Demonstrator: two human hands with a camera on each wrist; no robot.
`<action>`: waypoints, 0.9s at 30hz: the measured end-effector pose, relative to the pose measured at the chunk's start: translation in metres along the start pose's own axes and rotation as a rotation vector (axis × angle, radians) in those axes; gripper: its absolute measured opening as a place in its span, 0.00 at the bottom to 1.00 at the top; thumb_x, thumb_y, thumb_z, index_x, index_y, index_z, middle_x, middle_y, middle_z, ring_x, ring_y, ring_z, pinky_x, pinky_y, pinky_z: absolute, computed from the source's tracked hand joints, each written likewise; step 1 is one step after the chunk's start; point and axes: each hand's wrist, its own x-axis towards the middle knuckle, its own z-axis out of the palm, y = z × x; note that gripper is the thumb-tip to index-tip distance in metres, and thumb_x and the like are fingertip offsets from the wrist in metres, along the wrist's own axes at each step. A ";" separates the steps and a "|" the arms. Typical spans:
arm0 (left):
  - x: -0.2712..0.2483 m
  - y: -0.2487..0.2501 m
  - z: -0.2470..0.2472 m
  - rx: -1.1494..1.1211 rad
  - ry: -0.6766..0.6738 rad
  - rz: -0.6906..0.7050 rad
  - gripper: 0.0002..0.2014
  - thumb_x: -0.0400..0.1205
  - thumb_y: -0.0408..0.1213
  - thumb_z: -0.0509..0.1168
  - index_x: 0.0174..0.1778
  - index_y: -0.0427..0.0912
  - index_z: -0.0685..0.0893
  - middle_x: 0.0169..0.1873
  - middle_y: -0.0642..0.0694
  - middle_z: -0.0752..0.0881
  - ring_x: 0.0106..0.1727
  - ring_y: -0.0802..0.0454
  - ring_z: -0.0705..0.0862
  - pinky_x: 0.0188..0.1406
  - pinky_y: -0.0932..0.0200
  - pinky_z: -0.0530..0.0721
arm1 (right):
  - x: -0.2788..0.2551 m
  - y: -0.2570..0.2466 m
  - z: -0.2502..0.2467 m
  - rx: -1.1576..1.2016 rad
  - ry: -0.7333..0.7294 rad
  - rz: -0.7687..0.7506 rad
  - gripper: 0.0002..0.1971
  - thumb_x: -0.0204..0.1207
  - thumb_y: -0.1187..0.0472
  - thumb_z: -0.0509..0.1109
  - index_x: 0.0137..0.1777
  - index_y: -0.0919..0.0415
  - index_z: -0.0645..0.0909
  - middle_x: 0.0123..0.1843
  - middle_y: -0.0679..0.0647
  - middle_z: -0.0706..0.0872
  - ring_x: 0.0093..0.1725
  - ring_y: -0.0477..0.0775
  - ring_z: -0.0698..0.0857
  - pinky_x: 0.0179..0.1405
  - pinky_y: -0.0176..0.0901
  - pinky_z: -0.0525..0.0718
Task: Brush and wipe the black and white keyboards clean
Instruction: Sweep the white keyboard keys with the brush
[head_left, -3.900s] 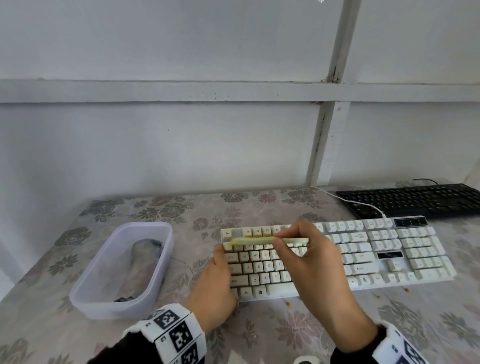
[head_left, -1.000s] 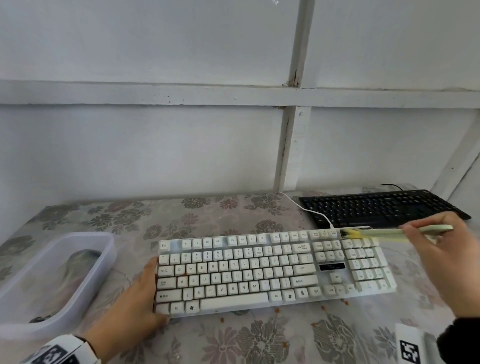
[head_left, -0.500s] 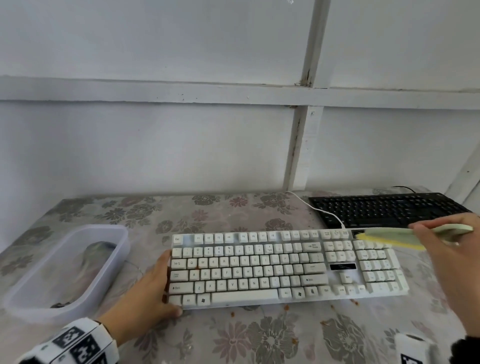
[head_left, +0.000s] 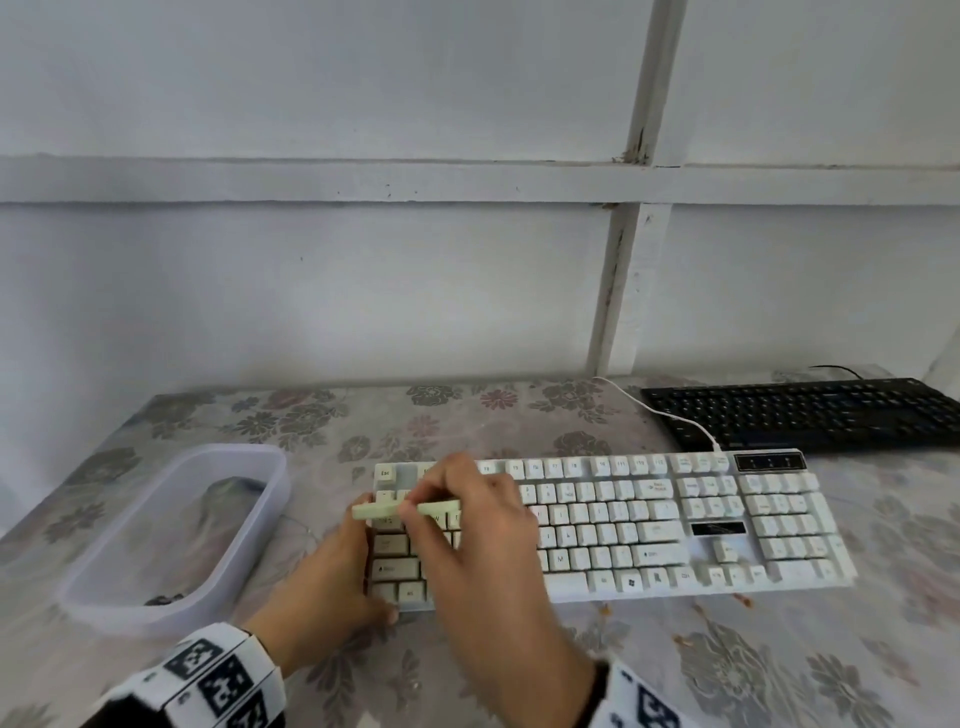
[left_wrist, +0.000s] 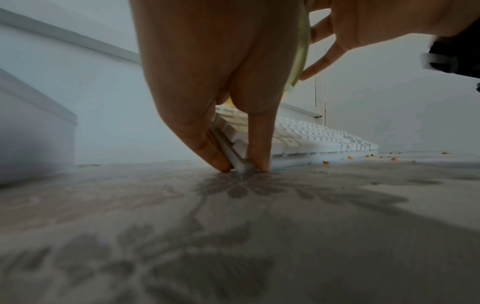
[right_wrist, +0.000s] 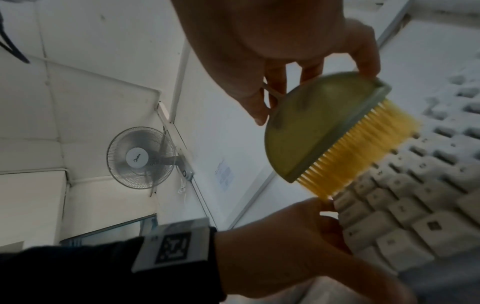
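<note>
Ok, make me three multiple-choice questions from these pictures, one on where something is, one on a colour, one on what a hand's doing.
1. Where does the black keyboard lie?
A. beyond the white keyboard's right end
B. inside the plastic tub
C. under the white keyboard

2. What colour are the brush's bristles?
A. black
B. yellow
C. blue

3. What is the left hand doing?
A. holding the brush
B. resting in the tub
C. steadying the white keyboard's left end

Answers:
1 A, it sits far right, behind the white keyboard.
2 B, the right wrist view shows yellow bristles under a pale green brush held by the right hand.
3 C, its fingertips bracket the keyboard's corner.
</note>
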 end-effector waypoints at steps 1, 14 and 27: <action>0.001 -0.002 0.001 -0.012 0.001 0.002 0.48 0.64 0.44 0.77 0.75 0.59 0.54 0.57 0.63 0.77 0.55 0.62 0.80 0.51 0.65 0.83 | -0.001 0.001 0.003 -0.041 -0.002 0.004 0.08 0.78 0.56 0.68 0.48 0.43 0.71 0.45 0.27 0.79 0.54 0.44 0.73 0.66 0.53 0.69; -0.004 0.009 -0.003 -0.011 0.000 0.007 0.50 0.66 0.37 0.75 0.75 0.57 0.47 0.55 0.61 0.78 0.55 0.60 0.81 0.45 0.72 0.79 | -0.007 0.004 -0.001 -0.093 0.058 0.051 0.06 0.71 0.53 0.60 0.47 0.43 0.67 0.44 0.39 0.83 0.53 0.44 0.74 0.64 0.53 0.65; -0.005 0.014 -0.005 -0.006 -0.027 -0.011 0.51 0.67 0.36 0.76 0.74 0.58 0.45 0.58 0.60 0.75 0.57 0.58 0.80 0.46 0.72 0.78 | -0.009 0.014 -0.006 -0.064 0.123 0.009 0.07 0.73 0.56 0.65 0.45 0.44 0.69 0.43 0.34 0.80 0.50 0.44 0.75 0.60 0.55 0.72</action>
